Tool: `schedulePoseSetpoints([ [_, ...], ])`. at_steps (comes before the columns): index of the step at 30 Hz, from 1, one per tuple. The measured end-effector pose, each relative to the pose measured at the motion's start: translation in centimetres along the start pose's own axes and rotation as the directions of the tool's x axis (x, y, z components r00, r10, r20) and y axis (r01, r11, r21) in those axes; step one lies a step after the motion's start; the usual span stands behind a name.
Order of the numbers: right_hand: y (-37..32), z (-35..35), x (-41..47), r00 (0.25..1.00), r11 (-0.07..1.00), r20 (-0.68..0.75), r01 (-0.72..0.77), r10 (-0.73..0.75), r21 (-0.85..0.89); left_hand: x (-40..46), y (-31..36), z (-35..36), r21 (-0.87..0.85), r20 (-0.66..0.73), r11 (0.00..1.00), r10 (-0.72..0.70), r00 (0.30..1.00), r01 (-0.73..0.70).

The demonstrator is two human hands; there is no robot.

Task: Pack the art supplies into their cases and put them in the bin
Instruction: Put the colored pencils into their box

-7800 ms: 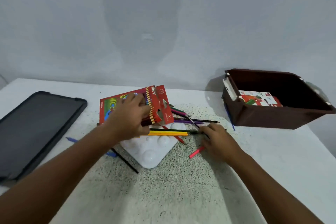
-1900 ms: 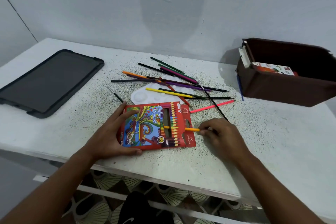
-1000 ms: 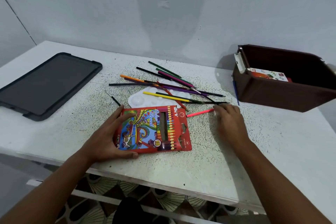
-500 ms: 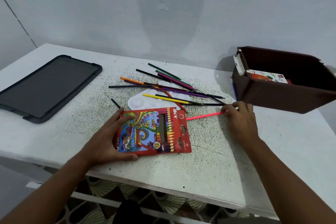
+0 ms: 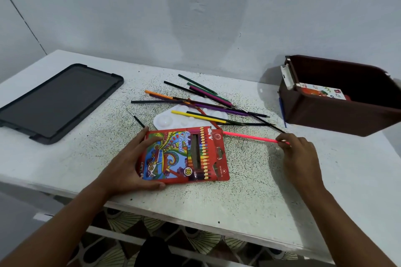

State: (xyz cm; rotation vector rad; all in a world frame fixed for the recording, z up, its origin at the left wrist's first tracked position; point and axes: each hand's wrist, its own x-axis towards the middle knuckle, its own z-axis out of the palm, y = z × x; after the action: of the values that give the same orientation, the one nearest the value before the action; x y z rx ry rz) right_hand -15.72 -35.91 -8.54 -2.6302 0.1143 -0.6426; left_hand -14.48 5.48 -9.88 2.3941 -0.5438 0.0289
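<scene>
Since half a second ago the pink pencil (image 5: 249,137) has swung so its far tip now meets the open end of the pencil case (image 5: 184,154), carried there by the right hand (image 5: 297,154), which pinches its near end. The left hand (image 5: 130,165) grips the case's left edge, holding it flat on the speckled table (image 5: 249,180). Beyond lie the white palette (image 5: 167,119) under scattered loose pencils (image 5: 201,102). Far right stands the brown bin (image 5: 338,112), a box inside; far left, a dark tray (image 5: 56,102).
</scene>
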Motion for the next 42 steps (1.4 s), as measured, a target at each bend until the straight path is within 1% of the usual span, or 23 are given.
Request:
schedulePoseSetpoints([
  [3, -1.6, 0.0, -1.2, 0.985, 0.994, 0.146, 0.083, -0.094, 0.076, 0.0, 0.0, 0.0, 0.006, -0.007, 1.000, 0.002, 1.000, -0.002],
  [6, -4.0, 0.6, -2.3, 0.961, 0.967, 0.209, 0.134, -0.180, 0.219, 0.0, 0.1, 0.0, 0.016, -0.003, 1.000, 0.000, 1.000, 0.000],
  [8, -5.4, 1.3, -2.6, 0.946, 0.942, 0.245, 0.133, -0.214, 0.308, 0.0, 0.2, 0.0, 0.021, 0.002, 1.000, -0.010, 1.000, 0.010],
  [10, -6.6, 1.7, -2.6, 0.916, 0.931, 0.315, 0.134, -0.247, 0.340, 0.0, 0.3, 0.0, 0.026, 0.004, 1.000, -0.016, 1.000, 0.016],
  [13, -8.3, 2.2, -2.5, 0.880, 0.922, 0.412, 0.067, -0.235, 0.382, 0.0, 0.4, 0.0, 0.032, 0.002, 0.999, -0.023, 1.000, 0.022],
  [16, -9.1, 2.6, -2.8, 0.874, 0.918, 0.442, 0.009, -0.199, 0.396, 0.0, 0.4, 0.1, 0.037, 0.002, 0.999, -0.025, 1.000, 0.025],
  [21, -8.9, 2.7, -3.1, 0.873, 0.898, 0.454, -0.043, -0.180, 0.438, 0.0, 0.4, 0.1, 0.047, -0.001, 0.999, -0.013, 1.000, 0.013],
  [28, -8.8, 2.4, -2.6, 0.851, 0.893, 0.487, -0.050, -0.196, 0.447, -0.1, 0.3, 0.3, 0.047, -0.003, 0.999, -0.008, 1.000, 0.009],
  [30, -8.5, 2.0, -1.7, 0.868, 0.905, 0.465, -0.044, -0.175, 0.422, -0.1, 0.5, 0.3, 0.049, -0.007, 0.999, -0.004, 1.000, 0.005],
  [31, -8.1, 1.9, -0.8, 0.897, 0.926, 0.419, -0.034, -0.137, 0.377, -0.1, 0.6, 0.3, 0.049, -0.011, 0.999, -0.004, 1.000, 0.005],
  [33, -6.6, 2.2, 1.4, 0.950, 0.977, 0.306, -0.008, -0.059, 0.214, -0.2, 0.7, 0.3, 0.048, -0.018, 0.999, -0.007, 1.000, 0.008],
  [34, -5.6, 2.5, 2.6, 0.960, 0.992, 0.280, -0.009, -0.025, 0.122, -0.3, 0.7, 0.3, 0.046, -0.018, 0.999, -0.009, 1.000, 0.010],
  [36, -4.0, 3.1, 4.3, 0.960, 1.000, 0.281, -0.024, 0.020, 0.012, -0.3, 0.7, 0.3, 0.044, -0.014, 0.999, -0.006, 1.000, 0.007],
  [38, -3.3, 3.5, 5.3, 0.948, 1.000, 0.319, -0.016, 0.016, -0.002, -0.2, 0.7, 0.3, 0.042, -0.012, 0.999, -0.001, 1.000, 0.001],
  [41, -4.3, 4.2, 6.0, 0.935, 0.998, 0.352, 0.057, -0.047, -0.018, -0.1, 0.7, 0.3, 0.042, -0.008, 0.999, -0.001, 1.000, 0.001],
  [42, -4.8, 4.4, 6.2, 0.935, 0.998, 0.353, 0.061, -0.045, -0.035, -0.1, 0.7, 0.4, 0.043, -0.007, 0.999, -0.001, 1.000, 0.002],
])
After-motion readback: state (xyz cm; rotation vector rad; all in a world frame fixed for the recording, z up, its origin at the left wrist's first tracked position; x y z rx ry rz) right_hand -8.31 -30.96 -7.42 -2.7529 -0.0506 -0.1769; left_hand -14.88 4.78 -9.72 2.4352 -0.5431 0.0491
